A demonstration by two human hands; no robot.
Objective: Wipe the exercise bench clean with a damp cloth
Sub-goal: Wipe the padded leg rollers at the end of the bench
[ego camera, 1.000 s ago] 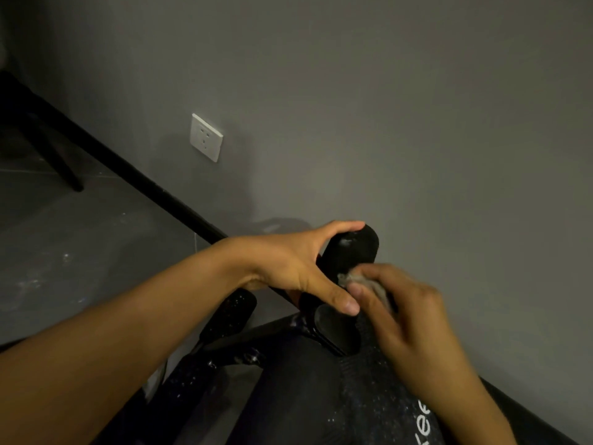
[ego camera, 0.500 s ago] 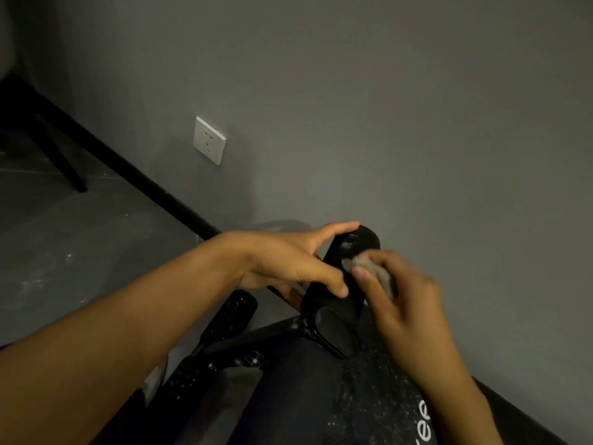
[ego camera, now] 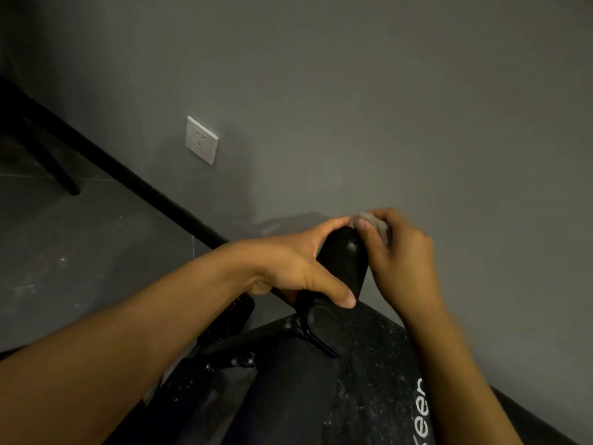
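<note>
1. A grey wall [ego camera: 385,91] is seen just beyond both hands. Room on that side is closed off by it.
2. A grey floor [ego camera: 64,252], marked with pale specks, is spread to the left of the left hand [ego camera: 288,268], and open room is left there.
3. The exercise bench [ego camera: 305,396], black and dusted with pale specks, is found below and nearer than the hands. White lettering is shown on it under the right forearm.
4. A black baseboard [ego camera: 144,184] is run along the wall's foot from far left until it is hidden under the left hand.
5. A black padded roller [ego camera: 346,258] of the bench is raised between the hands. The left hand's fingers and thumb are wrapped round it.
6. A second roller [ego camera: 224,322] is seen below the left wrist.
7. A white socket [ego camera: 201,140] is set in the wall up and left of the left hand, well apart.
8. A small grey cloth [ego camera: 375,224] is pinched in the right hand [ego camera: 401,252] and pressed to the roller's top end.
</note>
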